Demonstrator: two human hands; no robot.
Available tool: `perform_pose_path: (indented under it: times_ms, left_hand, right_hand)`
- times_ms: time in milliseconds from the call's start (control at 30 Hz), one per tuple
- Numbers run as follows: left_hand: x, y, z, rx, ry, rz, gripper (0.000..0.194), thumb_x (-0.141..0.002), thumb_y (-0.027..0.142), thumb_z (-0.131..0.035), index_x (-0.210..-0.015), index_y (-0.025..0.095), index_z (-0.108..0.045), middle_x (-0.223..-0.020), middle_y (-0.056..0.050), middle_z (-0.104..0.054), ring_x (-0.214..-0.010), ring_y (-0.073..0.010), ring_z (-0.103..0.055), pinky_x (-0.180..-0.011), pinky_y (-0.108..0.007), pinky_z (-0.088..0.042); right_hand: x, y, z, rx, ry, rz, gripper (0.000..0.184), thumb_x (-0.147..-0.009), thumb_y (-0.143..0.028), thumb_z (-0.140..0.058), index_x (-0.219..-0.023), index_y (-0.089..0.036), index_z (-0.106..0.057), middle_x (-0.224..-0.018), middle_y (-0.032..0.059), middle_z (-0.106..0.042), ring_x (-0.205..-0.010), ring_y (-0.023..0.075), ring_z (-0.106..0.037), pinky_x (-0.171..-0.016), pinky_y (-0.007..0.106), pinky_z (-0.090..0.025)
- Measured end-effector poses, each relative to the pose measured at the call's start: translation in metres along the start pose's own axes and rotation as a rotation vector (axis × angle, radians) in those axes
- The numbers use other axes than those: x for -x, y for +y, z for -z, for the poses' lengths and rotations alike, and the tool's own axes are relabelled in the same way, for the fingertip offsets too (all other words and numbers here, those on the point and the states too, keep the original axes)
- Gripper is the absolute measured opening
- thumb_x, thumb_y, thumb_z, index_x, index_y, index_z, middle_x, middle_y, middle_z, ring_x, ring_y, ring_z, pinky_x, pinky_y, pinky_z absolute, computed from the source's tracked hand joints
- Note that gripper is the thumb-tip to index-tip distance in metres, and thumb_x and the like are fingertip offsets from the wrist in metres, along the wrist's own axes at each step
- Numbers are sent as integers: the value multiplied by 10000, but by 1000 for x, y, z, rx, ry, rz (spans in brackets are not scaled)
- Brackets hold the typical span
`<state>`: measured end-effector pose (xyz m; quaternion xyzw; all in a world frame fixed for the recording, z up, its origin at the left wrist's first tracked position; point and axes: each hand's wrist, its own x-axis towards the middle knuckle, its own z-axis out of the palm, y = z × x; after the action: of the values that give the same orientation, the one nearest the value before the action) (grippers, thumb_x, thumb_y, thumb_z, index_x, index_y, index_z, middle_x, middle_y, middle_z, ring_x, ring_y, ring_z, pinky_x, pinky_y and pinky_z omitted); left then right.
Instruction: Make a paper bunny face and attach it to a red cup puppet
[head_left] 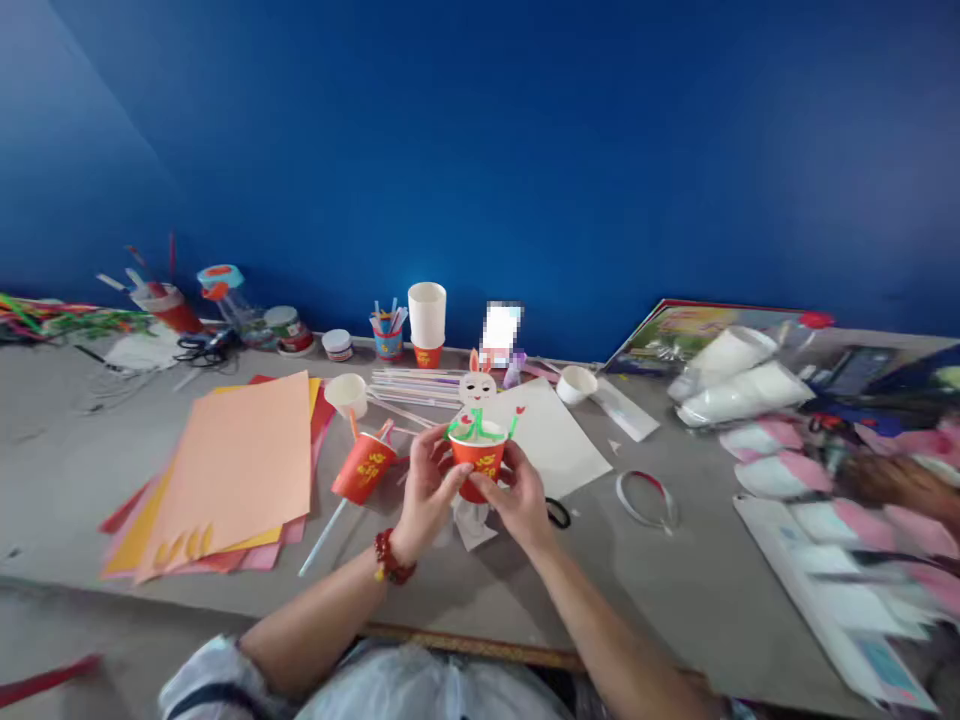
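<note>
Between my two hands is a red paper cup (480, 456) with yellow markings, held upright above the table. Green strips with small red tips stick up around its rim, and a white paper rabbit (478, 388) with pink ears rises just behind them. My left hand (433, 484) wraps the cup's left side, thumb on the front. From the right, my right hand (523, 499) grips it the same way. To the left, a second red paper cup (364, 468) lies tilted with a stick below it. Scissors (558, 513) show partly behind my right hand.
Coloured paper sheets (247, 460) are stacked at left. White paper (562, 440), a white cup (577, 384) and a headband (646, 501) lie rightward. Stacked cups (427, 318) stand by the blue wall. Wrapped white cups (742, 390) and pink-white pieces (780, 472) fill the right side.
</note>
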<state>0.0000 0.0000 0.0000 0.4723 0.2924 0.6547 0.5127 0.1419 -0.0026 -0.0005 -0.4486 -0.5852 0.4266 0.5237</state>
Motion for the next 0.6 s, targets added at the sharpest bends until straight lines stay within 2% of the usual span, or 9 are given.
perform_pose_path:
  times_ms: [233,367,600]
  left_hand:
    - [3,3,-4,36,-35,28,430,-927,269,-634,-1313,273,-444,-1331,-104,-582,-1222,-237,-583,-1022,-396,-484]
    - [3,2,-3,65,-60,47,462,-936,280,-619,-1348,278,-410,-1375,-117,-557,-1244,-262,-571,-1035,-438,-478]
    - [5,2,-3,65,-31,25,477,-923,300,-640,-1333,276,-396,-1363,-124,-575,-1230,-274,-584,-1021,-462,-484]
  right_hand:
    - [2,0,-5,56,72,24,400,-782,-373,-763,-1096,-217,-569,-984,61,-670,-850,210,-673,-685,287,-591]
    - [3,-3,-6,77,70,20,427,-783,-402,-762,-1115,-224,-561,-1005,65,-665,-852,214,-674,-680,294,-589]
    - [3,-10,-1,177,49,25,480,-752,-442,-780,-1133,-222,-589,-998,74,-668,-827,228,-667,-693,318,-566]
